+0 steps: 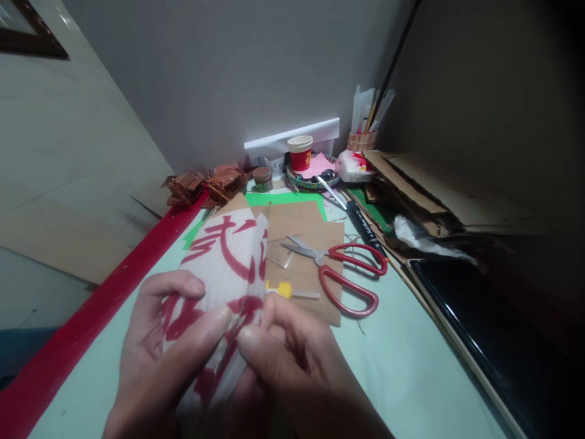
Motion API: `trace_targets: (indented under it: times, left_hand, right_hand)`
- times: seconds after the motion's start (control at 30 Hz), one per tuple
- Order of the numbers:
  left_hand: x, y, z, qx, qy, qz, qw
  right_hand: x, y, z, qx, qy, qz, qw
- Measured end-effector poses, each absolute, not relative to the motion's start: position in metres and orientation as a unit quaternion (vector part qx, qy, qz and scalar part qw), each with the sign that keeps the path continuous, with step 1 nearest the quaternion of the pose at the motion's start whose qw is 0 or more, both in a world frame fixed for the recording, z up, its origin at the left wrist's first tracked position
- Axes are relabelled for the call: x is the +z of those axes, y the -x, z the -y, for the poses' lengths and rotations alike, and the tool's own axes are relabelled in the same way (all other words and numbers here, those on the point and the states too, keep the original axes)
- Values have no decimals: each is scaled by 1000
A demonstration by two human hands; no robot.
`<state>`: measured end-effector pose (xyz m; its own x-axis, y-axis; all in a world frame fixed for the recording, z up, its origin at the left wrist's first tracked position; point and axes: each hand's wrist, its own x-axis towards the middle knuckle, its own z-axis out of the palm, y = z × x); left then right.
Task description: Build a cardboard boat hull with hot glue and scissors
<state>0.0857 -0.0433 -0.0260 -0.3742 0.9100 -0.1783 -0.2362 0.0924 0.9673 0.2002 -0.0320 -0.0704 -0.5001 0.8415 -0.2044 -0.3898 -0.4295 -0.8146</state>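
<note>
Both clamped on white red-lettered paper sheet (pixel 228 256): left hand (pixel 159 347), right hand (pixel 292 360); red-handled steel scissors (pixel 343 271) just beyond, on brown cardboard piece (pixel 315 235).

Matt beside gloss
Matt white paper (pixel 228 247); rough brown cardboard (pixel 315 239); scissors (pixel 322 257) with shiny metal blades, glossy red plastic handles.

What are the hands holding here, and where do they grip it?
A white sheet with red characters. The left hand grips its lower left part; the right hand pinches its right edge.
</note>
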Motion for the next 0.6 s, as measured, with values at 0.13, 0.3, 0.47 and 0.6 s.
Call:
trace_targets:
  times: [0.13, 0.3, 0.47, 0.6]
  left_hand:
    - [-23, -87, 43, 612, -306, -565, 461]
    - [-21, -87, 44, 600, -296, -561, 488]
    - [-16, -93, 45, 588, -266, -582, 495]
    - [-14, -95, 45, 603, -278, -573, 480]
  right_hand:
    - [-70, -201, 31, 785, 312, 369, 387]
    - [-71, -200, 31, 790, 310, 358, 389]
    - [-69, -199, 32, 791, 314, 351, 391]
    - [-65, -200, 31, 791, 323, 350, 385]
